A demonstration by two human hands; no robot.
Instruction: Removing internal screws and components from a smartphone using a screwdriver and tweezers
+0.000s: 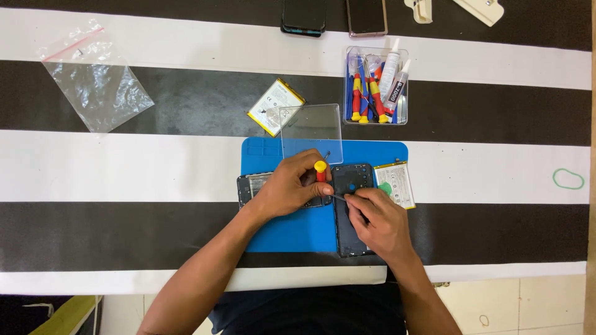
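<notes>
Blue repair mat (292,232) underneath, left hand (287,188) clamped round red-yellow screwdriver (320,170), right hand (380,222) pinched tweezers (337,198) over opened black phone (351,186)

two batteries (275,106), two glue tubes (390,68), two hands (292,186)

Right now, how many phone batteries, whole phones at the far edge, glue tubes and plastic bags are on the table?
Flat yellow-edged phone batteries: 2
Dark phones at the far edge: 2
White glue tubes: 2
Clear plastic zip bag: 1
Total: 7
</notes>
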